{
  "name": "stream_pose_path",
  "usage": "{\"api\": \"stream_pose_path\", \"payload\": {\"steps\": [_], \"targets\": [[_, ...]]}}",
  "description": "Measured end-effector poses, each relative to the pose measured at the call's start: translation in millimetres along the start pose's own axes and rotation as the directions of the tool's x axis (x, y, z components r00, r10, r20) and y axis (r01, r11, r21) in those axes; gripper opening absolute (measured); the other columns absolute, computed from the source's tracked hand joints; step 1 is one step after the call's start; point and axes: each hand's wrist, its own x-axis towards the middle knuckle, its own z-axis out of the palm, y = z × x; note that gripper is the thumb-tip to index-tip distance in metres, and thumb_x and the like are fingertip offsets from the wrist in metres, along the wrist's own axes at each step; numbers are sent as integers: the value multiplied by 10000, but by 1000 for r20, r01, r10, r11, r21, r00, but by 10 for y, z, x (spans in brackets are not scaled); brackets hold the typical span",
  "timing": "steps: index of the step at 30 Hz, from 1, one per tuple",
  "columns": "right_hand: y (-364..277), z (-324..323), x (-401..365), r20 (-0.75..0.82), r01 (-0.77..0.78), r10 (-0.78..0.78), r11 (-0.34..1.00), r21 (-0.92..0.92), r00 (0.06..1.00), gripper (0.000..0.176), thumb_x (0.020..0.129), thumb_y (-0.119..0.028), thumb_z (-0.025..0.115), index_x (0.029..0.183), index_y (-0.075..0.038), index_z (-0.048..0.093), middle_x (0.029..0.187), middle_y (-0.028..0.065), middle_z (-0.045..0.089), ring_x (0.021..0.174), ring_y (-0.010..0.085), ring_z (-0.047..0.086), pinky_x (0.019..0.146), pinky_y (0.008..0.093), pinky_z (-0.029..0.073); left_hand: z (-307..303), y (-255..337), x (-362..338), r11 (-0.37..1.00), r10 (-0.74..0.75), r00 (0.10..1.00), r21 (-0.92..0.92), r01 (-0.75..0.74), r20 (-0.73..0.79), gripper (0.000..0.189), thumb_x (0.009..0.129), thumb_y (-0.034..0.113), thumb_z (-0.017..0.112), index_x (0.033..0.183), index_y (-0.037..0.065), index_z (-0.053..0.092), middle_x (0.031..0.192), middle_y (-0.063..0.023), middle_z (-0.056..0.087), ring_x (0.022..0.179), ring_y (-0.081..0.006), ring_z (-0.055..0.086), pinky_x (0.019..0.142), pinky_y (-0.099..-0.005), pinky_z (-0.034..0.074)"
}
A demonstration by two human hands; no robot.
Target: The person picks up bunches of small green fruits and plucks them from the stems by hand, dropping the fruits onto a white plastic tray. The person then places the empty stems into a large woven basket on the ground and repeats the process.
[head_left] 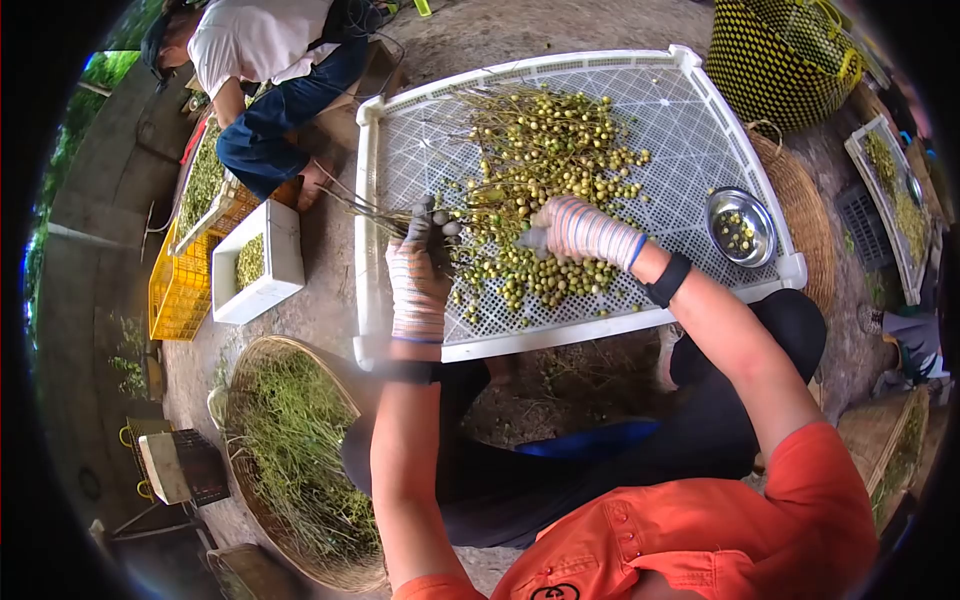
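In a striped knit glove with grey fingertips, my left hand [418,285] is closed around a bunch of thin stems [378,212], which stick out over the tray's left edge. My right hand [588,232], gloved the same way, is at the heap of small round yellow-green fruits [548,130]. Its fingers are curled together, and what they hold is hidden. The fruits, some still on twigs, lie on a white perforated plastic tray [400,130] in front of me. A steel bowl [741,227] with a few fruits stands on the tray's right side.
To my lower left is a round wicker basket [236,400] of green stalks. Beyond it stand a white bin [278,285] and a yellow crate [170,300]. Another person [265,60] bends over at upper left. A black-and-yellow woven bag [775,65] sits at upper right.
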Motion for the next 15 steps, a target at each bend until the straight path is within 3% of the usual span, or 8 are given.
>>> {"api": "stream_pose_path", "payload": {"steps": [3, 4, 5, 7, 9, 11, 14, 15], "targets": [[-43, -131, -289, -104, 10, -6, 1000, 29, 995, 241, 778, -306, 615, 858, -85, 672, 651, 65, 639, 559, 155, 597, 580, 307, 499, -58, 66, 65, 995, 88, 995, -41, -90, -52, 245, 862, 161, 582, 1036, -10, 556, 746, -35, 580, 586, -144, 561, 547, -232, 481], [143, -122, -171, -139, 109, -106, 994, 14, 985, 282, 765, -344, 633, 868, -85, 677, 720, 73, 659, 650, 184, 622, 641, 311, 498, -77, 90, 86, 997, 64, 997, -45, -66, -49, 230, 857, 176, 590, 1008, 4, 570, 732, -27, 578, 584, -137, 560, 542, -234, 474], [266, -92, -125, -242, 393, -447, 887, -243, 861, 390, 759, -371, 642, 1032, -93, 630, 895, 114, 661, 809, 221, 632, 736, 315, 489, -73, 118, 74, 998, 50, 997, -47, -52, -51, 216, 852, 190, 598, 980, 17, 585, 717, -20, 576, 582, -130, 559, 537, -235, 467], [128, -40, -207, -309, 470, -554, 827, -307, 773, 534, 757, -366, 650, 1207, -114, 512, 1069, 151, 609, 959, 253, 597, 811, 338, 471, 13, 69, -5, 993, -48, 981, 95, 66, -189, 183, 867, 204, 554, 1013, 102, 597, 746, 9, 591, 627, -92, 574, 492, -192, 448], [18, -33, -166, -160, 537, -540, 841, -66, 826, 658, 750, -324, 672, 1306, -117, 389, 1131, 158, 578, 1005, 284, 576, 832, 349, 467, -27, -92, 58, 992, -57, 992, 108, 69, -112, 211, 879, 204, 537, 1034, 76, 601, 753, 0, 591, 609, -108, 576, 493, -199, 443], [184, 93, 9, -214, 644, -655, 754, -131, 724, 605, 751, -270, 682, 1268, -73, 437, 1137, 146, 579, 1033, 285, 562, 835, 352, 467, 132, -51, -61, 1000, -15, 999, 3, 16, -46, 228, 845, 174, 604, 1012, 18, 594, 756, -20, 590, 613, -137, 578, 516, -219, 464], [219, 168, 150, -168, 562, -636, 755, -338, 753, 447, 754, -207, 676, 1135, -11, 545, 996, 160, 631, 871, 243, 636, 740, 328, 506, 182, 12, -92, 996, 89, 996, 32, -88, -15, 196, 845, 141, 607, 966, -11, 578, 725, -64, 591, 585, -165, 581, 548, -266, 487], [112, 169, 64, -197, 369, -370, 928, -45, 908, 346, 767, -190, 652, 1047, 1, 582, 885, 159, 641, 737, 221, 640, 665, 327, 510, 215, 22, -115, 993, 99, 995, 64, -98, -23, 192, 848, 143, 602, 959, -11, 574, 720, -66, 592, 582, -168, 581, 552, -271, 489]]}}
